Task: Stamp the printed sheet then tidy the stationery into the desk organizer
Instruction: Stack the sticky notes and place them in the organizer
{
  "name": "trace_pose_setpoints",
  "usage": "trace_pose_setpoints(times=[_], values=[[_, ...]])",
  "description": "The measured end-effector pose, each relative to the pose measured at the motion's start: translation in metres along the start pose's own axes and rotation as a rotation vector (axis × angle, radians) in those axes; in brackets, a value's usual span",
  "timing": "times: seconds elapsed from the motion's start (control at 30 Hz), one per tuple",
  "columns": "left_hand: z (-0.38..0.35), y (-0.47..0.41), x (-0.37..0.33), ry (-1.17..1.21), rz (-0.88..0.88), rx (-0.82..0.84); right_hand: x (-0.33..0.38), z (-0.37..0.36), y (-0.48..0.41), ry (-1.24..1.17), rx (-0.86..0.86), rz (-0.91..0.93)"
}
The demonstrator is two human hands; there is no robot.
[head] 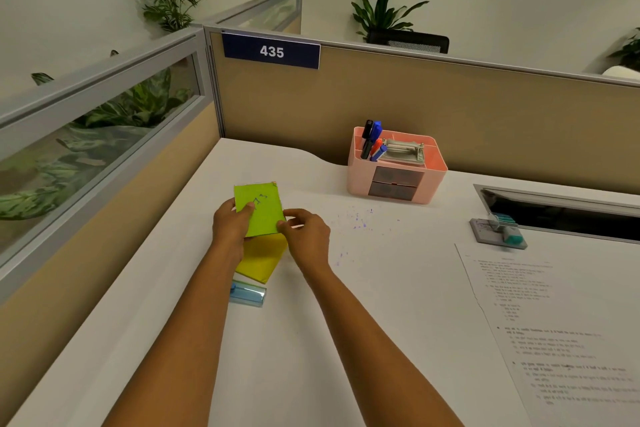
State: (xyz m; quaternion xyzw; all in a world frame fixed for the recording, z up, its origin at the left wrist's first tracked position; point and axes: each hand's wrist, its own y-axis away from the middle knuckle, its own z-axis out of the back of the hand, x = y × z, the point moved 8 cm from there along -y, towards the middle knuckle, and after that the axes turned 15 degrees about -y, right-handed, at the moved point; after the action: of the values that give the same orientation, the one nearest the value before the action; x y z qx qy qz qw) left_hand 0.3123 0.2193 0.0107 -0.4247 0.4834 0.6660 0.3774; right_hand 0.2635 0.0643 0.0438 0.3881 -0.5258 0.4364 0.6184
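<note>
Left hand [230, 225] and right hand [306, 236]: I pinch a lime-green paper pad [259, 208] by its side edges. It overlaps a yellow paper pad [261, 260] on the white surface [311, 357]. Clear blue plastic case [247, 293] lies just beside the yellow one. Pink plastic desk organizer [356, 180] well apart; white printed sheet [554, 322] at right.

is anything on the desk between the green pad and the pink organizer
Nothing visible does. The left hand and right hand hold the green pad; the desk from there to the organizer carries only purple ink specks. Pens and a metal punch already fill part of its top.
</note>
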Motion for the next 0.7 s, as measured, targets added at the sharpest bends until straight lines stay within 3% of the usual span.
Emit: trace_pose_setpoints(times=[0.1, 0.23, 0.33, 0.5, 0.7], values=[[0.011, -0.007, 0.001, 0.033, 0.017, -0.055, -0.004, 0.000, -0.004, 0.129, -0.009, 0.053], [0.021, -0.013, -0.006, 0.010, -0.023, -0.121, -0.025, -0.027, -0.001, 0.575, 0.296, 0.043], [0.021, -0.016, -0.008, -0.020, -0.036, -0.128, -0.031, -0.037, 0.004, 0.728, 0.377, 0.058], [0.019, -0.017, -0.009, -0.065, -0.038, -0.102, -0.038, -0.032, -0.004, 0.676, 0.346, -0.069], [0.017, -0.016, -0.007, -0.052, -0.032, -0.085, -0.041, -0.009, -0.009, 0.130, 0.244, -0.192]])
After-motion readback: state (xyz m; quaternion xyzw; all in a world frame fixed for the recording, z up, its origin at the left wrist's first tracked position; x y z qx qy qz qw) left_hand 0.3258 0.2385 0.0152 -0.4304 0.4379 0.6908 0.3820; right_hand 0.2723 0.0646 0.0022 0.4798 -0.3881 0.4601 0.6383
